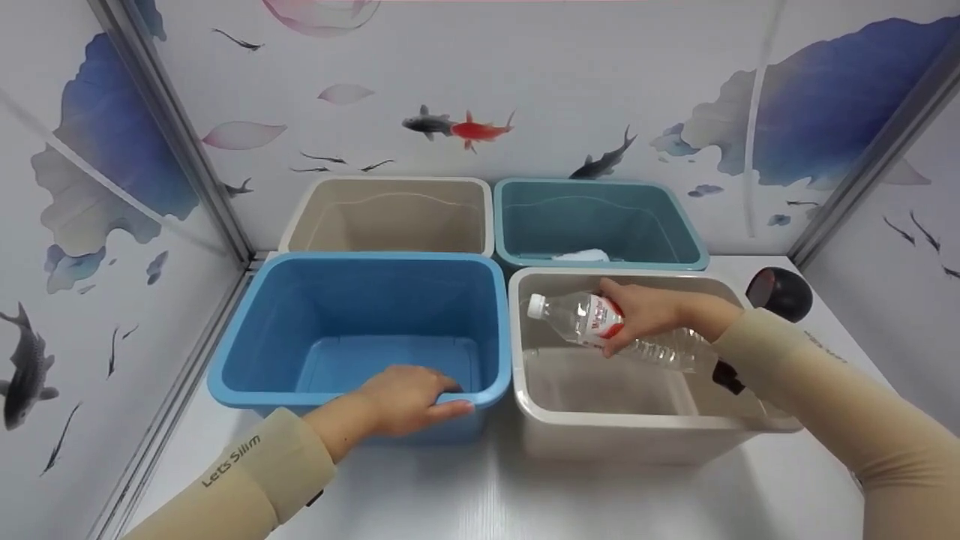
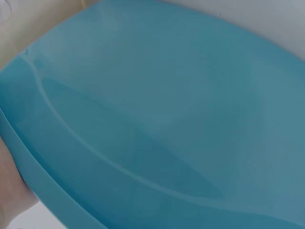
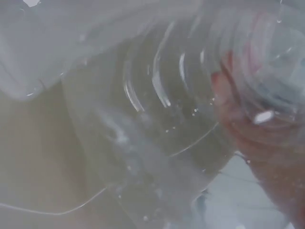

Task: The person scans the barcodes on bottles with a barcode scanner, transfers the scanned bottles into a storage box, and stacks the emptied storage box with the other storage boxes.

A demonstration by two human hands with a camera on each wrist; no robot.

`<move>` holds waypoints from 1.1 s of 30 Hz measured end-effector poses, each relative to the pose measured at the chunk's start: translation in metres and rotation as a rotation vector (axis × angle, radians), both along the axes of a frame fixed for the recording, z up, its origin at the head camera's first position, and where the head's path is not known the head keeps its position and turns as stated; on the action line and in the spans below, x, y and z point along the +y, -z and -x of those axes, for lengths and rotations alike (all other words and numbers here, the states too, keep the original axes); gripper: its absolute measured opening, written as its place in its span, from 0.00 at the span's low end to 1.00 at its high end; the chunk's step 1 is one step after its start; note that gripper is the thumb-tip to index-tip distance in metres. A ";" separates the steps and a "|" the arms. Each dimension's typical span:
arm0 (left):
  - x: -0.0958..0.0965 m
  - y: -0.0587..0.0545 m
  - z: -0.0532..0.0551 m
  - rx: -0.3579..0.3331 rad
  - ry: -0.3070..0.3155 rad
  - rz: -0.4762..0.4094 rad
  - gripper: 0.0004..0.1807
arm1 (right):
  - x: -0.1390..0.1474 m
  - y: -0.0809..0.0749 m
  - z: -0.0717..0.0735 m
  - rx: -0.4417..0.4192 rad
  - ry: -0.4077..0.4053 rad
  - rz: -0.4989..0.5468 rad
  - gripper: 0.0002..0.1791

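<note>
My right hand (image 1: 649, 311) grips a clear plastic bottle (image 1: 566, 319) round its red-and-white label. The bottle lies nearly level inside the mouth of the front right pale beige bin (image 1: 600, 439), its white cap pointing left. Seen from the right wrist, the ribbed clear bottle (image 3: 157, 86) fills most of the view, with fingers (image 3: 226, 90) showing through it. Over the front rim of the blue bin (image 1: 375, 256), near its right corner, my left hand (image 1: 409, 397) has its fingers hooked inside and the thumb outside. The blue wall (image 2: 167, 105) covers the left wrist view.
A beige bin (image 1: 409, 182) stands behind the blue one. Beside it, a teal bin (image 1: 585, 184) contains something white (image 1: 583, 256). A black rounded object (image 1: 784, 295) sits right of the front beige bin. Printed panels (image 1: 570, 75) enclose the white table (image 1: 450, 487) at back and sides.
</note>
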State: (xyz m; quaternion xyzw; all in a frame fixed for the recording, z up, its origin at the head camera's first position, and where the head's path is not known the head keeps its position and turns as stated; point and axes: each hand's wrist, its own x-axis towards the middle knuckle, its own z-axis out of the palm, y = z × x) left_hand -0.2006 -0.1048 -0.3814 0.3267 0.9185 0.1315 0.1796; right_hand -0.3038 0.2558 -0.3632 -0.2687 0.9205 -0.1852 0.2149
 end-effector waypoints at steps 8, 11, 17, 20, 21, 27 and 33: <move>0.001 -0.002 -0.001 0.021 0.007 -0.002 0.31 | 0.003 -0.004 0.002 0.092 -0.046 0.003 0.31; 0.001 -0.002 -0.001 0.014 0.008 0.002 0.31 | 0.004 -0.006 0.004 0.065 -0.048 0.039 0.30; 0.001 -0.001 0.000 0.013 0.004 0.005 0.32 | 0.007 -0.010 0.007 0.003 -0.019 0.118 0.30; 0.001 0.000 0.000 0.014 0.003 0.006 0.32 | 0.009 -0.010 0.008 -0.023 0.003 0.146 0.29; 0.001 0.000 0.000 0.012 0.002 0.007 0.32 | 0.010 -0.010 0.008 -0.030 0.006 0.150 0.28; 0.000 -0.001 -0.001 0.000 -0.008 0.003 0.32 | 0.012 -0.008 0.007 -0.033 -0.023 0.108 0.28; 0.000 0.000 -0.001 0.010 -0.006 -0.004 0.30 | 0.010 -0.007 0.004 -0.014 -0.045 0.021 0.28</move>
